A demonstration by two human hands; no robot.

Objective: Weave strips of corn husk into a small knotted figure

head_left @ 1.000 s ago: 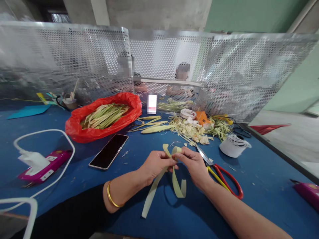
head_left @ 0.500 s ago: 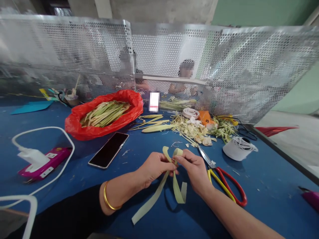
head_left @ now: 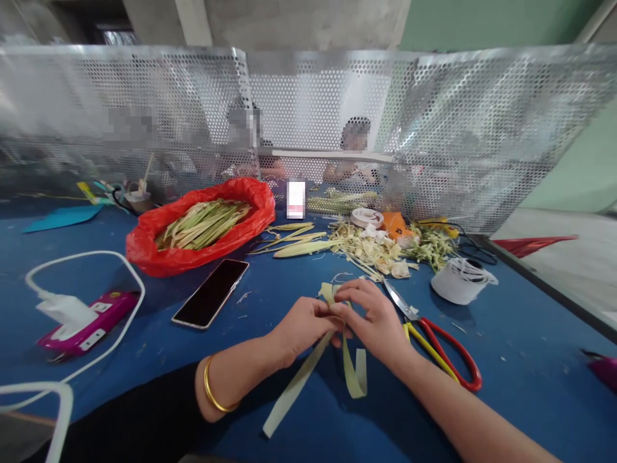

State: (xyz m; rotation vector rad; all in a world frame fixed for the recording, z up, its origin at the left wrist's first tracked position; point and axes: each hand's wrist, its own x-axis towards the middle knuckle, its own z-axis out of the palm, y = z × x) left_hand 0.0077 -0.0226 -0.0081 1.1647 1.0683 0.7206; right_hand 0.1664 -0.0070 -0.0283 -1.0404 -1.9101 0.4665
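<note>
Both hands meet over the blue table (head_left: pixel 299 276) at the centre front. My left hand (head_left: pixel 301 325), with a gold bangle on the wrist, pinches a pale green leaf strip (head_left: pixel 299 382) whose long tail runs down towards me. My right hand (head_left: pixel 373 318) curls its fingers over the folded top of the same strip, and a short looped end hangs below it. Red and yellow scissors (head_left: pixel 434 344) lie just right of my right hand.
A red bag of leaf strips (head_left: pixel 200 225) sits at the back left, a dark phone (head_left: pixel 211 292) in front of it. A pink power strip with white cable (head_left: pixel 81 321) lies left. Leaf scraps (head_left: pixel 371 247), a white tape roll (head_left: pixel 460 280) and a perforated metal screen (head_left: pixel 308 122) with people behind.
My right hand's fingers have come down over the folded loop, which now sits lower and flatter between the hands. The strip's tails shifted slightly.
</note>
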